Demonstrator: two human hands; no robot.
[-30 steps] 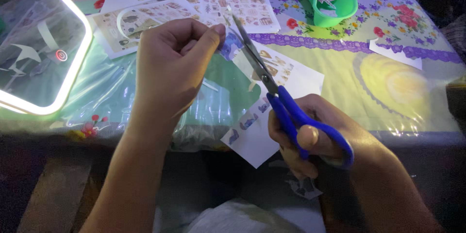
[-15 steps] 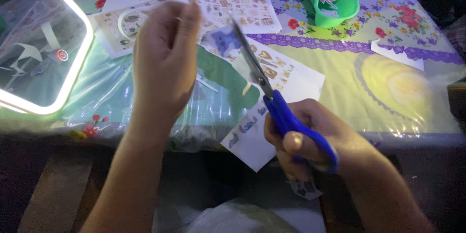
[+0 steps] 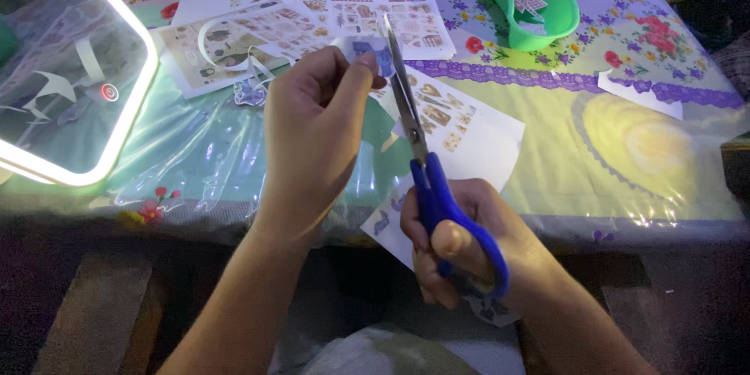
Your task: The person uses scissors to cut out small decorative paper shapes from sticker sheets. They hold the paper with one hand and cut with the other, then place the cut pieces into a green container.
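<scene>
One scissors (image 3: 426, 172), one green bowl (image 3: 539, 12)

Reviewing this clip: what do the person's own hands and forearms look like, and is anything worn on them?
Both the left hand and right hand are bare: no gloves, rings, watch or bracelets show. Both forearms are uncovered as far as the bottom edge of the picture, with no sleeves in view. Fingernails look short and unpainted.

Blue-handled scissors (image 3: 426, 172) stand nearly upright, blades apparently closed beside a small blue paper cutout (image 3: 369, 53).
</scene>
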